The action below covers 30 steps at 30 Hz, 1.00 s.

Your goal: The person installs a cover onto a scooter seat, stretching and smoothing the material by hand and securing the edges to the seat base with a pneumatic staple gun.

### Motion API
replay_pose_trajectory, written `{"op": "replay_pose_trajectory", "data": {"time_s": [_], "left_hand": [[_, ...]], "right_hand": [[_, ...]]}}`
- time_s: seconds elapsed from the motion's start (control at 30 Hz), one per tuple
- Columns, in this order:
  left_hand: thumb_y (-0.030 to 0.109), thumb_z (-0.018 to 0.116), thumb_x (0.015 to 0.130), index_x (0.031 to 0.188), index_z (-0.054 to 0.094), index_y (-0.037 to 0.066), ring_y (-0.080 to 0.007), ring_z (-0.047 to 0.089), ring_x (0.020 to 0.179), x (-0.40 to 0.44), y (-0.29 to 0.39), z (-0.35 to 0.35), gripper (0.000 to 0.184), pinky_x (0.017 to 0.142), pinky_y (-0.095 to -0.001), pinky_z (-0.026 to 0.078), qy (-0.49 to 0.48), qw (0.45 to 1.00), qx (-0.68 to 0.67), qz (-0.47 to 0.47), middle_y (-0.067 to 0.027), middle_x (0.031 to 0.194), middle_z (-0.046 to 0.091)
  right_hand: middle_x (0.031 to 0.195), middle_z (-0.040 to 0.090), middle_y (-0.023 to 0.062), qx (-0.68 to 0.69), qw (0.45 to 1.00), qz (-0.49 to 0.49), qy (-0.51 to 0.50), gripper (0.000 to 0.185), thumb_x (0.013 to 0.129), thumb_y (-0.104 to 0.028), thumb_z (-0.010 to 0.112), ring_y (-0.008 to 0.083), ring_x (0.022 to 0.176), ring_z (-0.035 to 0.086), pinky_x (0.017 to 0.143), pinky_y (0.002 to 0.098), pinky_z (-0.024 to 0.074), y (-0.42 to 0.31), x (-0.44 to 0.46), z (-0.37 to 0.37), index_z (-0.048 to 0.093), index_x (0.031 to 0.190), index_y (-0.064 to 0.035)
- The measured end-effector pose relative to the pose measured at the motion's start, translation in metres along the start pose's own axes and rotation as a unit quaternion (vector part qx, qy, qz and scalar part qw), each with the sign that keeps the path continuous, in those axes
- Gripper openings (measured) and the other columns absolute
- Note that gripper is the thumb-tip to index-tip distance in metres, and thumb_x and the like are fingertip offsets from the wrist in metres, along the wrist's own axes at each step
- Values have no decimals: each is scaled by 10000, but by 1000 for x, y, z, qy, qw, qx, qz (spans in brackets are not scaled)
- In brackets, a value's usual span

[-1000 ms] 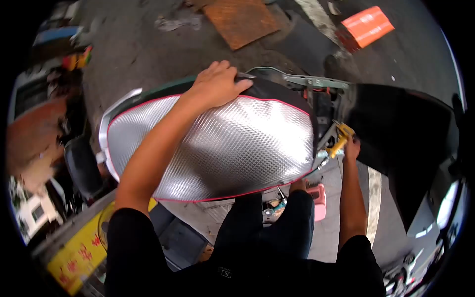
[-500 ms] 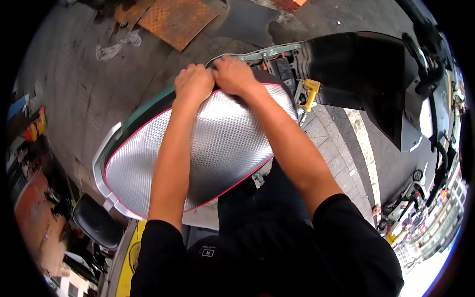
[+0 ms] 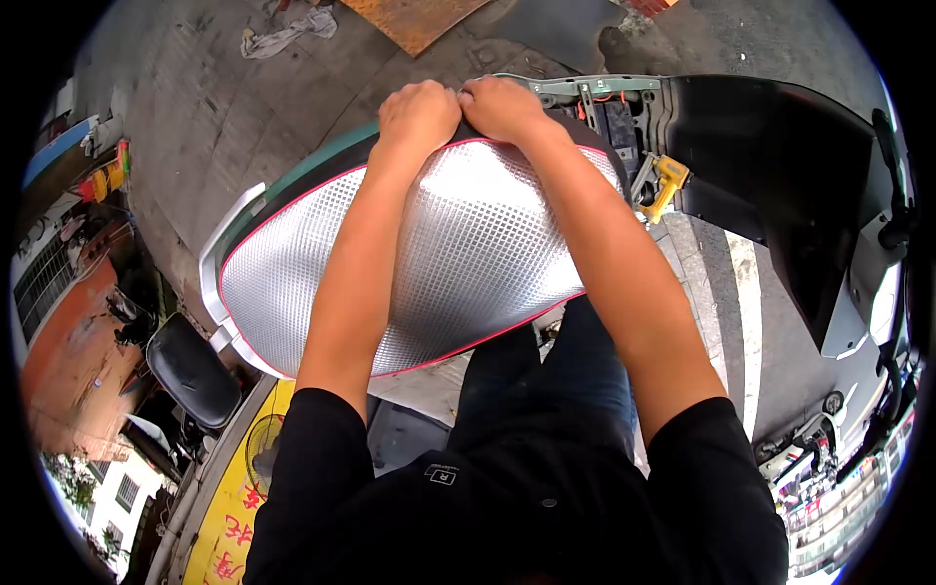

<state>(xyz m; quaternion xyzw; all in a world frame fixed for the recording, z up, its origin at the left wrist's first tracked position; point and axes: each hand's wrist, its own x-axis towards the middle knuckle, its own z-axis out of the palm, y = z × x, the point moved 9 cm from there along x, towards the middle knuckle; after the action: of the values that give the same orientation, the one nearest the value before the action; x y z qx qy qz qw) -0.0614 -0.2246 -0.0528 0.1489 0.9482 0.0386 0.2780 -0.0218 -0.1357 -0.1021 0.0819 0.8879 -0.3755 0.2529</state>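
Observation:
A silver, quilted seat cover [image 3: 468,244] with red piping and a black border lies over a scooter seat in front of me. My left hand [image 3: 419,119] is closed over the black far edge, its fingers curled down the far side. Beside it, my right hand [image 3: 502,109] grips the same edge, with a narrow gap between the two. The fingertips of both are hidden behind the rim. A silver grab rail [image 3: 222,239] curves round the seat's left end.
To the right, a yellow gun-shaped tool [image 3: 668,183] rests by the scooter's exposed frame, near a large black body panel [image 3: 770,156]. At the left are a black padded backrest [image 3: 193,370] and a yellow sign [image 3: 229,517]. A rag [image 3: 288,32] and rusty sheet [image 3: 414,21] lie beyond.
The view has shifted, so the seat and hands appear higher and further right. My hands, nearly touching before, are slightly further apart along the edge. Both keep their grip.

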Motion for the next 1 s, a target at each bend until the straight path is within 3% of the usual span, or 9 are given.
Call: {"op": "replay_pose_trajectory", "data": {"time_s": [0.27, 0.6, 0.67, 0.7, 0.8, 0.87, 0.93, 1.0], "left_hand": [[305, 437, 893, 997, 681, 12, -400, 586, 1049, 0, 2, -2, 396, 917, -466, 447, -28, 999, 7, -30, -231, 1081, 636], [336, 457, 901, 1077, 650, 31, -363, 587, 1063, -17, 23, -18, 401, 930, -444, 442, -45, 998, 27, -23, -191, 1080, 647], [337, 462, 905, 1133, 628, 61, -349, 590, 1051, -40, 49, -22, 394, 934, -436, 442, 0, 999, 6, 32, -172, 1048, 656], [319, 455, 910, 1172, 617, 88, -335, 587, 1059, -47, 51, -19, 385, 939, -431, 444, 94, 992, 72, 37, -167, 1061, 653], [301, 433, 915, 1205, 604, 102, -337, 588, 1057, -32, 49, -9, 391, 935, -438, 447, 82, 993, 78, 16, -171, 1088, 645], [296, 412, 917, 1144, 633, 77, -350, 596, 1039, -25, 47, -7, 386, 924, -447, 450, 84, 994, 65, 19, -185, 1083, 644], [321, 405, 915, 1043, 669, 59, -370, 610, 997, -14, 34, 4, 393, 901, -458, 460, 6, 995, 93, -29, -201, 1044, 651], [332, 402, 913, 963, 682, 48, -377, 620, 968, -7, 29, 6, 402, 885, -462, 469, 8, 996, 81, -33, -210, 1007, 657]], "right_hand": [[1196, 618, 128, 16, 1000, 24, 0, 393, 905, -350, 421, 294, 1150, 556, 964, 419, 428, 4, 1, -7, 649, 1144, -138], [1138, 626, 215, 73, 996, -16, -48, 471, 883, -452, 512, 361, 1098, 579, 913, 443, 459, 13, 15, -8, 687, 1045, -46], [1141, 624, 219, 68, 995, -31, -60, 468, 882, -452, 523, 372, 1092, 580, 909, 447, 461, 14, 18, -5, 687, 1029, -38], [1141, 624, 219, 71, 995, -31, -64, 468, 882, -452, 523, 372, 1092, 580, 909, 447, 461, 16, 20, -4, 687, 1029, -38], [1140, 624, 219, 83, 995, -14, -48, 476, 883, -464, 529, 367, 1088, 585, 904, 455, 462, 20, 25, -3, 685, 1025, -37], [1131, 629, 211, 90, 996, 0, -20, 484, 891, -478, 521, 361, 1083, 588, 901, 458, 464, 23, 25, -6, 684, 1015, -40], [1120, 633, 210, 97, 995, 5, -25, 484, 912, -473, 493, 360, 1077, 591, 898, 450, 467, 25, 20, -11, 669, 1039, -40], [1113, 637, 202, 93, 993, -20, 63, 489, 925, -467, 465, 362, 1083, 587, 907, 448, 460, 23, 5, -31, 650, 1068, -38]]}}
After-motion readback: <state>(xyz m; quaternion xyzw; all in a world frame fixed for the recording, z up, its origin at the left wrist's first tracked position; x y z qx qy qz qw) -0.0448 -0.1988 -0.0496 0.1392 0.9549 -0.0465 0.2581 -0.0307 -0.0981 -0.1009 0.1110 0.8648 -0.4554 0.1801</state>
